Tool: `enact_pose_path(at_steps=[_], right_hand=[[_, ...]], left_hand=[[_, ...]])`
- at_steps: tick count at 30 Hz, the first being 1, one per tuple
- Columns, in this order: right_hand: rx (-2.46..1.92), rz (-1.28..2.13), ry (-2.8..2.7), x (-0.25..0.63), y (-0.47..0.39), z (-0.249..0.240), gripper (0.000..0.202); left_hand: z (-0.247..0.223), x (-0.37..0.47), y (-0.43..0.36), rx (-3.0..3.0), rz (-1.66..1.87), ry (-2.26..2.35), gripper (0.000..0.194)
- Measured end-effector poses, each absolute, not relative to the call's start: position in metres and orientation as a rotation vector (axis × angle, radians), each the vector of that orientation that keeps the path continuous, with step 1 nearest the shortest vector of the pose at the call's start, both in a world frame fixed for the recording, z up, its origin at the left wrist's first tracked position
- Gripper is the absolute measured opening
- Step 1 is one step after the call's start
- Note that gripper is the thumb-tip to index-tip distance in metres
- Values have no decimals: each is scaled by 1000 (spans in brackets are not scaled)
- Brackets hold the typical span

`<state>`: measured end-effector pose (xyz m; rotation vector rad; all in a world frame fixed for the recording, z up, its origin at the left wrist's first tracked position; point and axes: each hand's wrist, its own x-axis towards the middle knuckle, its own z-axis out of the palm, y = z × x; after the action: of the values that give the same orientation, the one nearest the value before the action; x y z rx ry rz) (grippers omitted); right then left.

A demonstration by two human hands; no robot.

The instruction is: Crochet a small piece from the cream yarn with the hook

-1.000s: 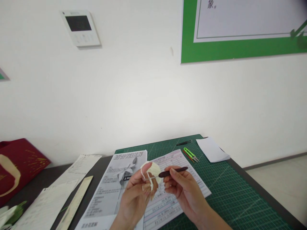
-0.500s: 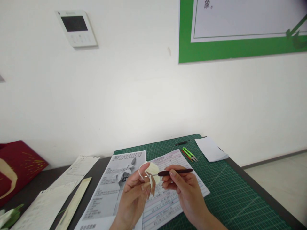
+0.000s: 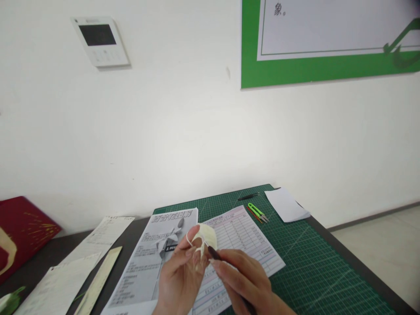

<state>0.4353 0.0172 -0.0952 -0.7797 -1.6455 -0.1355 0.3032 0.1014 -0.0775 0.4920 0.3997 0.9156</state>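
My left hand (image 3: 182, 273) pinches a small piece of white yarn work, with a strand of yarn looped over its raised index finger. A pale cream ball of yarn (image 3: 209, 236), as it appears, shows just behind the fingertips. In my right hand (image 3: 244, 275) is a crochet hook (image 3: 214, 253) with a dark brown handle. Its metal tip meets the yarn at the left fingers, and the handle slants down to the right through the grip. Fingers hide part of the stitches.
Printed sheets (image 3: 138, 267) and a ruled form (image 3: 256, 240) lie beneath the hands on a green cutting mat (image 3: 315, 262). Green thread snips (image 3: 257, 212), black tweezers (image 3: 248, 196) and white paper (image 3: 286, 204) are farther back. Left are a ruler (image 3: 100, 280), handwritten sheets (image 3: 68, 280) and a red bag (image 3: 24, 232).
My right hand has turned and come down and left, so the crochet hook tilts from nearly level to a steep slant. The left hand stays nearly in place, still holding the yarn.
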Motion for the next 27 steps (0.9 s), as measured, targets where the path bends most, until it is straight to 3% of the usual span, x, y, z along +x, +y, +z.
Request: enact_pose_path(at_steps=[8,13,21,27], right_hand=[[-747,438,-1058,416,27,-98,25],[-699,783,-768,410,29,-108,11],[-401,1219,-468,406,35,-109,14],[-326,1321,-482,413,34,-100,15]], left_hand=[[-78,300,103,321,813,188,21],[-75,298,102,276,796,129,24],[-73,294,103,410,817,116,29],[-68,295,99,592,708,114,24]])
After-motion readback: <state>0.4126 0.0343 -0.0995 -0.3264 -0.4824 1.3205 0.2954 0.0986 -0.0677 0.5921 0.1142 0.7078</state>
